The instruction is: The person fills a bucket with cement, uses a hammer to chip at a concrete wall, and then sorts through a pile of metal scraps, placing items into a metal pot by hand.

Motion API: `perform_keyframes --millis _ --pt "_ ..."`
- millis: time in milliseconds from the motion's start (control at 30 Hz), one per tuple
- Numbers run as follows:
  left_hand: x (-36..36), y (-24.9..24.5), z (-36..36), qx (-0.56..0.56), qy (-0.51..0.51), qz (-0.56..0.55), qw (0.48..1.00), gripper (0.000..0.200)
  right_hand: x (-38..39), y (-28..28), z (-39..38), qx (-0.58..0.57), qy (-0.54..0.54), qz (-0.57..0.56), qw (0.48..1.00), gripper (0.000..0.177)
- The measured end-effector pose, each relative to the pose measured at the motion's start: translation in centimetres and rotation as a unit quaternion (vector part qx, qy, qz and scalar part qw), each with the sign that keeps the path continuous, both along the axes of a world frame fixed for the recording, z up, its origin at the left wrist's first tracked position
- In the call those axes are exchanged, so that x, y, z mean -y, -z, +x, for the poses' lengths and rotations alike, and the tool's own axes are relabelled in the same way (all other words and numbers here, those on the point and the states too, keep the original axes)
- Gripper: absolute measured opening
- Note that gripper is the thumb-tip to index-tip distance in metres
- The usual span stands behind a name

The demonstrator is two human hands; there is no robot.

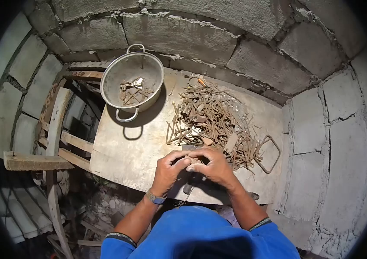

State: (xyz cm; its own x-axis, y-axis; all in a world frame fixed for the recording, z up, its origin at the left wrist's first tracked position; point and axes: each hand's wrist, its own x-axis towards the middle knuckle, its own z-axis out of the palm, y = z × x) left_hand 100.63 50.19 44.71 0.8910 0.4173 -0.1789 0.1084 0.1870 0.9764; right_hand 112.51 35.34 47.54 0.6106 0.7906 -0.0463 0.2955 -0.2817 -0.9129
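Silvery, two-handled metal pot [118, 71] is sitting at left on a pale flat board [123, 159], holding rusty scraps [133, 93]. Bare left hand [169, 170] and right hand [214, 167] are meeting at the fingertips; can't tell if they're pinching anything. Looks like fiddly close work, calling for steadiness next. Spiky rust-brown heap of thin metal bits [211, 112] is sprawling just beyond.

Pot [127, 69] on tabletop [127, 155], left of scrap heap [213, 116].

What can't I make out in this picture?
Head view: anything held between the left hand and right hand; those hands hide it.
Head view: the whole dark object below them; partly covered.
Head view: the rusty pile's bottom layer; upper pieces cover it.
Head view: the watch's display; too small.
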Motion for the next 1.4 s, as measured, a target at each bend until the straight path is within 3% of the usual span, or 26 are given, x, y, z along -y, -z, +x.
perform_keyframes --millis 133,367,433,533,633,767,833,867,900,933,967,1033,1067,1167,1300,1400 --pt "-0.3 1.0 -0.7 0.012 0.005 0.03 0.999 0.025 0.1 -0.2 -1.1 -0.131 0.035 -0.016 0.991 0.029" --pt "0.1 1.8 -1.5 0.045 -0.019 0.08 0.996 0.018 0.6 1.9 -2.1 -0.17 0.03 0.026 0.985 0.022" --pt "0.2 1.7 -1.6 0.053 -0.018 0.084 0.995 0.018 0.5 2.2 -2.7 -0.276 0.086 0.034 0.957 0.022" --pt "0.2 1.5 -1.8 0.046 -0.031 0.075 0.996 0.017 -0.1 2.4 -3.9 -0.212 0.107 0.016 0.971 0.023" --pt "0.0 0.9 -1.6 0.031 -0.036 0.058 0.997 0.016 -0.7 2.6 -4.2 -0.229 0.126 0.022 0.965 0.024" --pt "-3.3 -3.2 -0.2 0.07 -0.137 0.165 0.974 0.009 -0.8 0.1 -2.5 -0.236 0.129 0.048 0.962 0.024" --pt "-7.0 -5.6 1.1 0.098 -0.241 0.188 0.947 0.011 -0.2 -0.9 -0.9 -0.176 0.136 0.025 0.975 0.022" --pt "-8.9 -7.7 1.7 0.109 -0.282 0.33 0.894 0.013 0.3 -0.6 -0.1 -0.123 0.166 0.018 0.978 0.021" --pt "-10.6 -8.5 2.6 0.125 -0.313 0.318 0.886 0.015 0.7 -0.3 0.7 -0.071 0.194 0.012 0.978 0.021" --pt "-12.3 -8.9 3.4 0.13 -0.328 0.388 0.851 0.016 1.2 -0.8 1.4 -0.119 0.22 0.002 0.968 0.021" --pt "-13.9 -9.0 4.2 0.113 -0.319 0.413 0.845 0.02 2.0 -0.3 2.2 -0.028 0.219 0.022 0.975 0.021" --pt "-16.6 -7.7 5.4 0.064 -0.248 0.474 0.843 0.027 3.4 -0.4 3.6 0.005 0.241 -0.005 0.971 0.021" --pt "-17.3 -6.9 5.4 0.034 -0.22 0.563 0.796 0.038 4.0 -0.3 4.4 0.029 0.237 0.01 0.971 0.02" --pt "-17.0 -5.5 4.1 0.048 -0.304 0.557 0.771 0.047 4.6 0.0 7.5 0.005 0.265 -0.021 0.964 0.023" --pt "-18.6 1.0 1.1 -0.035 -0.432 0.407 0.804 0.055 1.4 0.5 13.8 0.219 0.145 -0.085 0.961 0.048" --pt "-19.4 9.1 -0.8 -0.106 -0.422 0.397 0.808 0.06 -3.1 5.4 16.9 0.293 0.127 -0.177 0.931 0.068"
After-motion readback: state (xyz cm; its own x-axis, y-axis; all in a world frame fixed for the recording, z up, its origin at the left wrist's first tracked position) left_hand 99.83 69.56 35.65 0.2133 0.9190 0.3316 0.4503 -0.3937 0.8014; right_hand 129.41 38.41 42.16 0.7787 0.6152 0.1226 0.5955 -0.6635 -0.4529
